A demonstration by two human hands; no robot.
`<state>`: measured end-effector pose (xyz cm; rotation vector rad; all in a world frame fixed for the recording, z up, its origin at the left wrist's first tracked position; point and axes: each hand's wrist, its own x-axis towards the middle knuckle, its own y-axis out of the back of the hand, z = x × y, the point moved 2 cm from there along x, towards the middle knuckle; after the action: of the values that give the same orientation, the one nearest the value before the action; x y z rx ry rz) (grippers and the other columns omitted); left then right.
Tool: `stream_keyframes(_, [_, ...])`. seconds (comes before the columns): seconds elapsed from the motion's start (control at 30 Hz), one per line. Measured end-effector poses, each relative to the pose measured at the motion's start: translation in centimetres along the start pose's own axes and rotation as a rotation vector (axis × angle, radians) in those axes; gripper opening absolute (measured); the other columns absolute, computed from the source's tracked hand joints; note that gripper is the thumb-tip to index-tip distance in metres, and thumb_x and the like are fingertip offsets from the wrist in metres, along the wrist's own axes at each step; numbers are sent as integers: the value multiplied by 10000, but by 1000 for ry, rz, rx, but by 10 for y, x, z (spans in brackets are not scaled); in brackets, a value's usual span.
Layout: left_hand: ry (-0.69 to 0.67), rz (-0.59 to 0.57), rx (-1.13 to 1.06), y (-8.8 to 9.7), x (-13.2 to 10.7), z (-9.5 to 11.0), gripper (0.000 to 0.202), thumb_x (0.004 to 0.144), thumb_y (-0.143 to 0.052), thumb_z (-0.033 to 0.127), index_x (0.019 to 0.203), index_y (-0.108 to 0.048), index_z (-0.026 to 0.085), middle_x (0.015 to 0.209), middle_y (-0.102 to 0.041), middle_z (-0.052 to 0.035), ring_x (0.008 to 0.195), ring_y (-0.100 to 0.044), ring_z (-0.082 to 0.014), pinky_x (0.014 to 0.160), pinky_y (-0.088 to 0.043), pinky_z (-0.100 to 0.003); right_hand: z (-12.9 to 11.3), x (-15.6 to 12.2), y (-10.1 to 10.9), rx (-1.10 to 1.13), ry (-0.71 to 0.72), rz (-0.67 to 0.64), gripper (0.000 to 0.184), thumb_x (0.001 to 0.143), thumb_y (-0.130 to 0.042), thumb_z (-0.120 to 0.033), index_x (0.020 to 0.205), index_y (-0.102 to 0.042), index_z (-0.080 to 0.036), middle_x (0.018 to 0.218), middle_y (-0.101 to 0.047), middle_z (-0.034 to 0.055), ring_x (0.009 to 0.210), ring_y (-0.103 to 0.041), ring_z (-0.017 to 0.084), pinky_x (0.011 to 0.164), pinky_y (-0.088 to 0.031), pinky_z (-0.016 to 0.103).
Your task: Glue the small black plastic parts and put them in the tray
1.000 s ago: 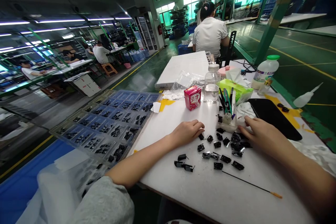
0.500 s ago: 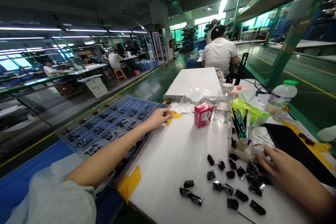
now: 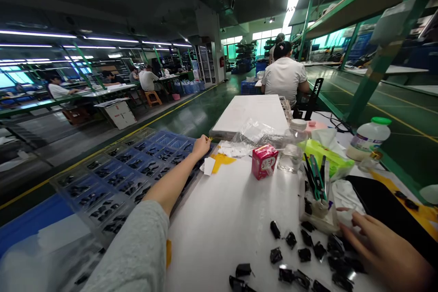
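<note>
My left hand (image 3: pixel 201 147) reaches to the far right corner of a clear divided tray (image 3: pixel 112 187), whose compartments hold small black parts. Its fingers are closed in a pinch at the tray's edge, with a bit of yellow beside the fingertips; what they grip is hidden. On the right, my right hand (image 3: pixel 383 242) is closed with thumb and fingers around a small whitish piece (image 3: pixel 346 217), its kind unclear. Close to that hand lie several loose black plastic parts (image 3: pixel 320 251) and a small white holder (image 3: pixel 321 221) with green-handled tools in it.
Yellow tape (image 3: pixel 222 160) and a white paper scrap (image 3: pixel 208 166) are at the table's left edge. A red box (image 3: pixel 264 162), a clear jar (image 3: pixel 292 155), a green-capped bottle (image 3: pixel 369 139) and a dark flat slab (image 3: pixel 386 205) stand or lie around. A co-worker (image 3: pixel 284 77) sits ahead.
My left hand has moved away from the yellow tape, forward and left to the tray's far corner. My right hand stays by the tool holder. The view has shifted slightly.
</note>
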<state>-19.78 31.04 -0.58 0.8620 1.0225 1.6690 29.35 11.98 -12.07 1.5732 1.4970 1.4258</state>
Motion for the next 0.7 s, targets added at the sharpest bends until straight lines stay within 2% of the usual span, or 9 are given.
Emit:
stream_keyframes(0.23, [49, -68, -32, 15, 11, -17, 307, 951, -583, 321, 1214, -584, 162, 1202, -619, -97, 995, -642, -220, 837, -562, -419, -3, 2, 7, 12, 0, -28, 422, 897, -414, -550, 969, -626, -191, 900, -689, 131, 786, -683, 280, 680, -534, 392])
stream_keyframes(0.47, [-11, -141, 7, 33, -12, -26, 301, 948, -588, 316, 1207, -590, 162, 1204, -619, -95, 1003, -640, -224, 843, -560, -421, -12, 7, 15, 97, -19, -32, 420, 855, -448, -610, 837, -612, -223, 732, -650, 81, 654, -649, 247, 585, -496, 354])
stream_keyframes(0.6, [-131, -148, 51, 44, -28, -14, 272, 952, -580, 318, 1181, -609, 175, 1214, -619, -89, 1016, -635, -226, 862, -553, -417, -18, 11, 20, 121, -43, -47, 435, 835, -447, -636, 769, -595, -233, 686, -642, 80, 620, -639, 243, 559, -486, 347])
stream_keyframes(0.7, [-262, -107, 55, 54, -41, 10, 269, 955, -574, 318, 1183, -609, 180, 1222, -616, -92, 1022, -632, -224, 871, -549, -422, -22, 12, 23, 134, -51, -53, 444, 831, -439, -636, 783, -605, -227, 688, -647, 84, 618, -640, 245, 564, -485, 351])
